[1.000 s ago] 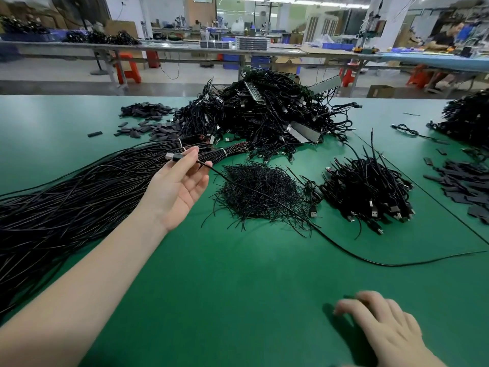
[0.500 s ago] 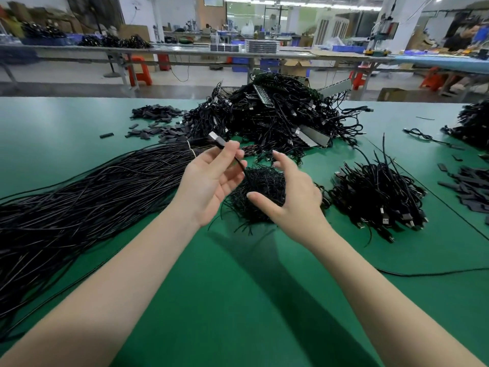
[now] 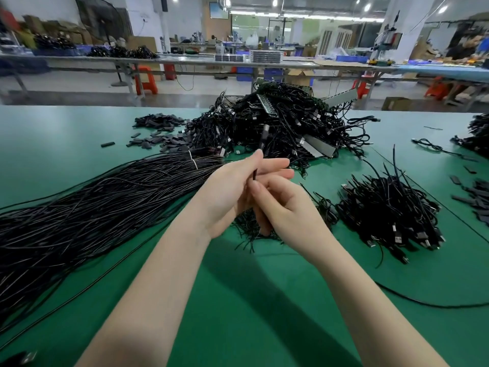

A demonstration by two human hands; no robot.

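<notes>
A big workroom with long benches stands behind a green table (image 3: 79,133). A big heap (image 3: 285,120) of black cords sits far back in the middle of the table. Just in front of the heap, two hands meet. The left hand (image 3: 232,192) keeps its fingers straight and close together, and its thumb holds a thin black cable (image 3: 254,175) against them. The cable's plug (image 3: 263,137) sticks up toward the heap, blurred. The right hand (image 3: 285,205) has curled fingers and pinches the same cable. A long bundle of wires (image 3: 92,207) lies to the left of the heap.
</notes>
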